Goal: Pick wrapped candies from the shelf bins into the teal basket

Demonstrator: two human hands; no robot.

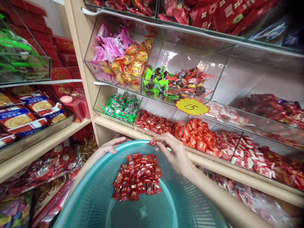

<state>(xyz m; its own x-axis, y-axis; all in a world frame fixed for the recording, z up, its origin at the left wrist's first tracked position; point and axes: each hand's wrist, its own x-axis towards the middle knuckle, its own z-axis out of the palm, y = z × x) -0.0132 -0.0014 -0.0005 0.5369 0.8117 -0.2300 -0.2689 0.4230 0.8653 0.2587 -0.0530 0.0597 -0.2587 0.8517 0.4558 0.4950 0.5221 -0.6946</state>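
Note:
A large teal plastic basket fills the lower middle of the head view, tilted toward me. Inside it lies a heap of red wrapped candies. My left hand rests on the far left part of the rim, its fingers stretched out along the edge. Just above the far rim, my right hand pinches a single red wrapped candy between thumb and fingers. Right behind the basket is a clear bin of similar red candies.
Wooden shelves carry clear bins of green candies, orange-red candies and pink packets. A yellow price tag marked 15 hangs on a bin front. At left are blue-and-red packets; bagged goods lie below.

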